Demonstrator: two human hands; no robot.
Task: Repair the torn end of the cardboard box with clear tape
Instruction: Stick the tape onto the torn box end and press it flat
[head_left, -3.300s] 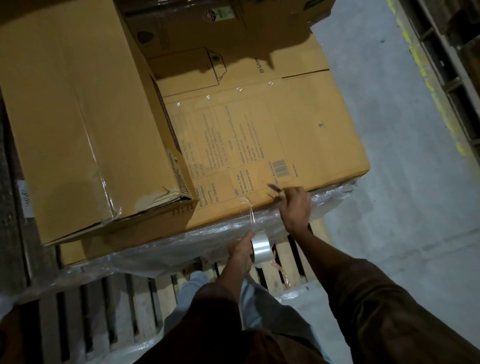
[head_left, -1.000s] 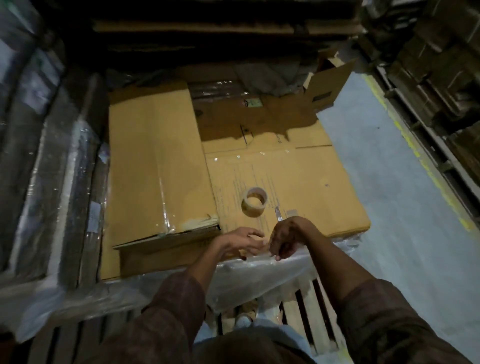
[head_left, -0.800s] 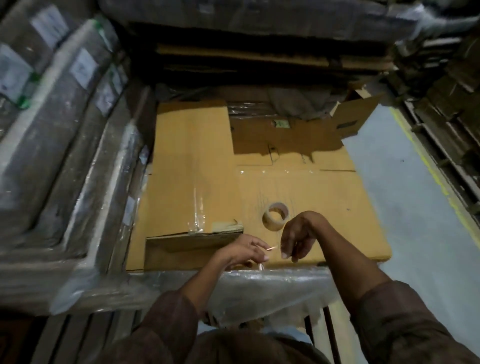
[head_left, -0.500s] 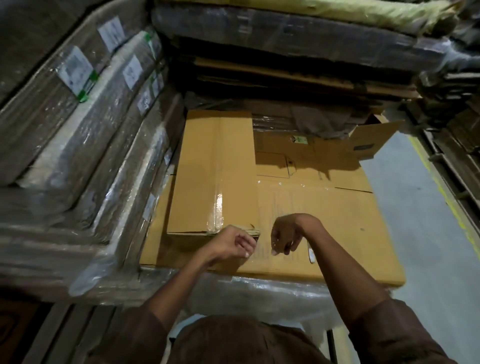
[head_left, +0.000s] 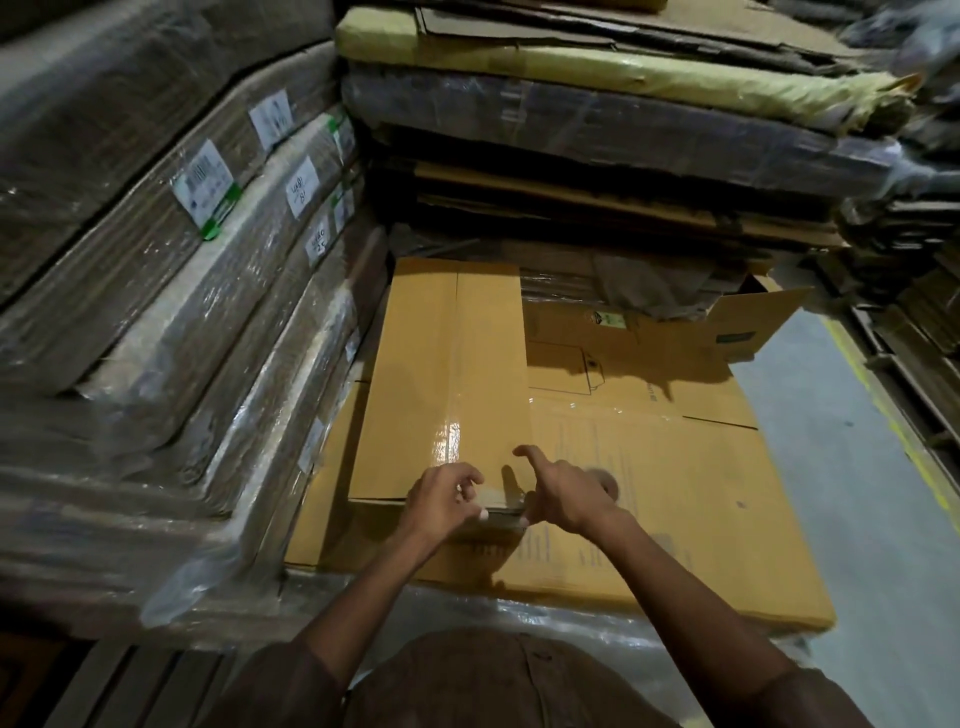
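A narrow flattened cardboard box (head_left: 441, 389) lies on a larger flat box (head_left: 675, 493). Both of my hands meet at the narrow box's near right corner, the worn end (head_left: 496, 493). A short strip of clear tape (head_left: 493, 503) lies glossy over that corner between them. My left hand (head_left: 444, 501) has curled fingers and pinches the strip's left end at the near edge. My right hand (head_left: 569, 493) holds the other end with its thumb at the corner, index finger lifted. The tape roll (head_left: 610, 482) is mostly hidden behind my right hand.
Shrink-wrapped stacks of flat cardboard (head_left: 156, 312) rise close on the left and at the back (head_left: 623, 130). An open carton flap (head_left: 753, 327) stands at the back right. Plastic wrap (head_left: 519, 623) hangs under the large box. Concrete floor (head_left: 857, 493) lies right, pallet slats (head_left: 104, 686) bottom left.
The roll went from my left hand onto the large box. Both hands moved from that box's front edge up to the narrow box's near corner, carrying the cut strip. The view tilted upward.
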